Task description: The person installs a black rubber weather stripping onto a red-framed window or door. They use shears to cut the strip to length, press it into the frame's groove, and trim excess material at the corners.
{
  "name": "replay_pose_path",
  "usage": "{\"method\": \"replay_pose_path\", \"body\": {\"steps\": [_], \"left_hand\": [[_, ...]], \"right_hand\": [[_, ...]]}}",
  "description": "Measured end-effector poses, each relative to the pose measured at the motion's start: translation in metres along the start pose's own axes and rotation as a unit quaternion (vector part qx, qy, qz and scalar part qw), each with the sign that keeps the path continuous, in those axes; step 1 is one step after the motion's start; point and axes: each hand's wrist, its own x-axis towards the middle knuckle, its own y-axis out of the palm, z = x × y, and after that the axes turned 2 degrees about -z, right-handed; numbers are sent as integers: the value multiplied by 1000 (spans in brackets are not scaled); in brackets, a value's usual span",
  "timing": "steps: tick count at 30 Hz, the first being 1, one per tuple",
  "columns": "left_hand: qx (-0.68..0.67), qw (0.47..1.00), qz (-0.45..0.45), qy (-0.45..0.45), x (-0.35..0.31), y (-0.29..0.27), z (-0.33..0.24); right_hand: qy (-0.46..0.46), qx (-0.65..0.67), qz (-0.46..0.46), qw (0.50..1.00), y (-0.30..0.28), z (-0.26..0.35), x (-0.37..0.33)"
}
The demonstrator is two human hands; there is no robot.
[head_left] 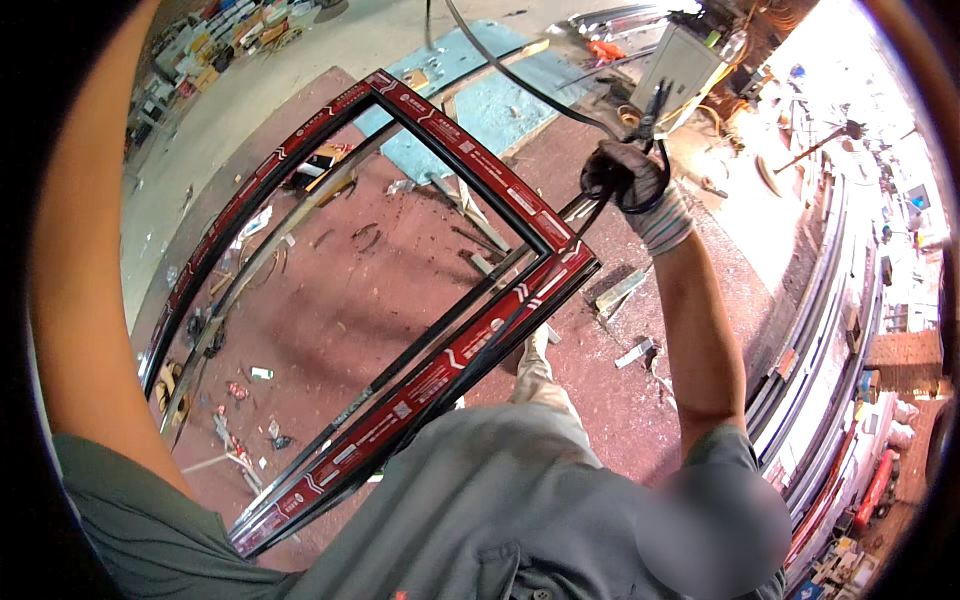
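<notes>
My right hand (627, 178), in a dark-palmed work glove with a striped cuff, is raised beyond the frame's right corner. Its fingers are closed around dark scissors (652, 110), whose blades point up and away. A long black rubber strip (520, 88) curves down from the top edge to this hand; a thin dark length runs from the hand toward the frame corner. Below lies a large rectangular frame (490, 170) with red printed film and black inner edges, slanting across the view near my body. My left arm (85, 250) reaches up the left side; its hand is out of view.
Offcuts (622, 290) and scraps litter the reddish floor (330, 290). A light blue sheet (500, 105) lies beyond the frame. Long profiles (825, 300) are stacked along the right, a grey box (678, 70) stands at the far right, and boxes (215, 55) pile up far left.
</notes>
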Motion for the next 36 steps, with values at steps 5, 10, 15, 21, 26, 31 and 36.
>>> {"method": "replay_pose_path", "body": {"steps": [5,10,15,21,26,31,36], "left_hand": [[119,986,87,-71,-7,102,59],[219,943,201,-148,-53,183,141],[329,860,312,-234,-187,265,182],[362,857,282,-236,-325,302,233],[346,848,297,-270,-380,301,230],[275,846,318,-329,-395,302,172],[185,916,283,-216,-442,313,141]], "right_hand": [[71,-70,-14,995,-48,-25,63],[143,-161,-57,975,-132,-96,121],[222,-252,-49,941,-159,-103,110],[190,-196,-77,959,-201,-108,82],[218,-238,-99,941,-213,-119,42],[215,-180,-112,953,-210,-143,-11],[208,-134,-111,963,-190,-147,-43]]}}
